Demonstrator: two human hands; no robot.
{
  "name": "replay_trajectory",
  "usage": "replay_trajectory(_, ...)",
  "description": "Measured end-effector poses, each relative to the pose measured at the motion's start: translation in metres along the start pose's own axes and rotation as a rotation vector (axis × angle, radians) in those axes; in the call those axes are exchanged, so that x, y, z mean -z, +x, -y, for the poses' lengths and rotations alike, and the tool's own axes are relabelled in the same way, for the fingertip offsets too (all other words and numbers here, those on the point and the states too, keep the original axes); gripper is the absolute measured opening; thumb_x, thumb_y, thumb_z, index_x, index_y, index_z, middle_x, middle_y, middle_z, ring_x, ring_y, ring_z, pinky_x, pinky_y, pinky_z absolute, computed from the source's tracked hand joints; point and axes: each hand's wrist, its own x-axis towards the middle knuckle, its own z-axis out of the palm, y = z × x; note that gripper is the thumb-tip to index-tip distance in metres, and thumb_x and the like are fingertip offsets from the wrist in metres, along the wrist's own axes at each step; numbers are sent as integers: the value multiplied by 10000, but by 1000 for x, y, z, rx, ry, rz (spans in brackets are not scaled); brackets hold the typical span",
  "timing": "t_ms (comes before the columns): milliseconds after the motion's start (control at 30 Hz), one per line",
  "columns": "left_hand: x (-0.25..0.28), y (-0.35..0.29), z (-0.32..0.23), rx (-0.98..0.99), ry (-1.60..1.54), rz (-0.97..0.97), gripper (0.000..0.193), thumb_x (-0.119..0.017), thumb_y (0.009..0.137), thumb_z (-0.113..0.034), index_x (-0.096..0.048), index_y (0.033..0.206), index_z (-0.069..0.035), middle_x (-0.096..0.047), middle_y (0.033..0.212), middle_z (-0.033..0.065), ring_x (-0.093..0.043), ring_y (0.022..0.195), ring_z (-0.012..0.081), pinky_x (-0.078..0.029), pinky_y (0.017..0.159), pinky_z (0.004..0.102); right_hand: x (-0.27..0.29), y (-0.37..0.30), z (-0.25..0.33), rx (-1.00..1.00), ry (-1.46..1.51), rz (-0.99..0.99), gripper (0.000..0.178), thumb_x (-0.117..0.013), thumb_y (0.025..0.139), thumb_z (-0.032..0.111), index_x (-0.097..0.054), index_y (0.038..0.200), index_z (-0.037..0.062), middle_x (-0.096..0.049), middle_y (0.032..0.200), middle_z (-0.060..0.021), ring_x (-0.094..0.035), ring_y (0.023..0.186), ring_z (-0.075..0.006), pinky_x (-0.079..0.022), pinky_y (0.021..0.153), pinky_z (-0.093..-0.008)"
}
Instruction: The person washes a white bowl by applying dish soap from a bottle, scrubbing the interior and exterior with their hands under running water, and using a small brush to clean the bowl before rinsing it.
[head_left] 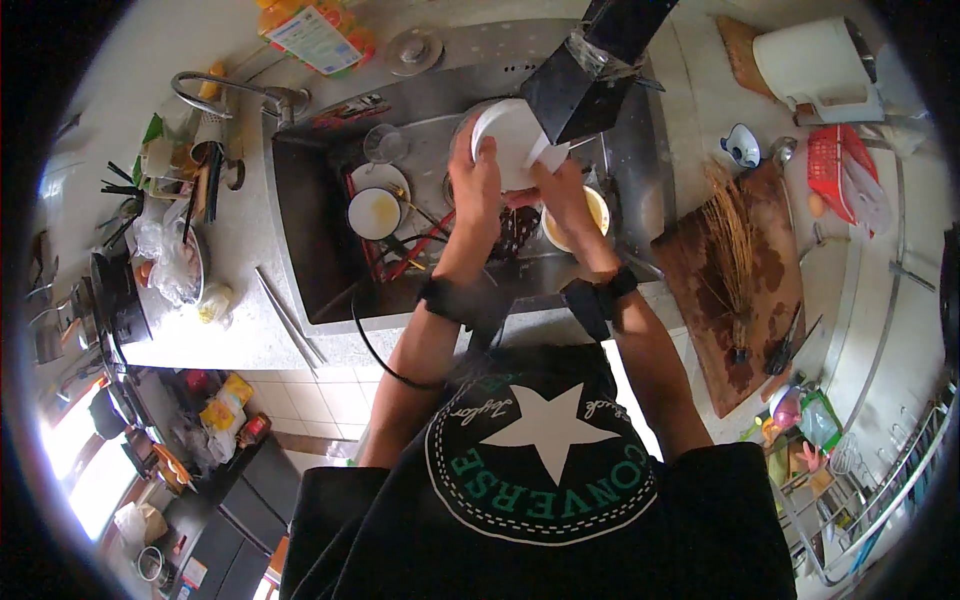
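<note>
Above the steel sink [330, 290], a white bowl [505, 135] is tilted on its side, gripped at its left rim by my left hand [476, 190]. My right hand [566, 200] is closed at the bowl's right side on a pale piece [550, 158] whose kind I cannot make out. Below that hand stands a bowl with yellowish contents [595, 212]. Dark red scraps [515, 228] lie on the sink floor between my wrists. To the left are a small bowl with yellow residue [374, 213], a white plate [376, 177] and a clear glass [385, 144].
A black box-shaped thing [575, 95] overhangs the sink's far right, partly covering it. The tap [285, 100] is at the far left corner. Chopsticks [285, 315] lie on the left counter. On the right, a wooden board [700, 260] holds a straw brush [735, 250].
</note>
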Motion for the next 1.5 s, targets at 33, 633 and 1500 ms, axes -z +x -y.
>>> replay_trajectory(33,-2,-10,-8,414,-256,23,282,-424,886,-106,-527,1124,5,-542,1108,133,-505,1038,215,-482,756,368,-6,-8,0,-150,177,73,256,-541,887,181,-557,1021,-36,-650,791,-125,-656,626,-211,-535,500,-300)
replay_trajectory(633,36,21,1,164,1201,371,300,-462,820,-178,-606,902,72,-642,807,247,-654,811,358,-520,727,417,20,7,-14,-305,-428,278,267,-501,885,163,-573,949,-86,-624,678,-204,-647,536,-230,-531,436,-348)
replay_trajectory(1500,55,2,116,194,62,667,345,-447,831,-98,-512,1104,104,-607,967,215,-646,835,319,-549,650,411,35,-11,-3,-406,-435,106,257,-508,843,163,-586,851,-82,-634,673,-170,-609,474,-215,-526,462,-347)
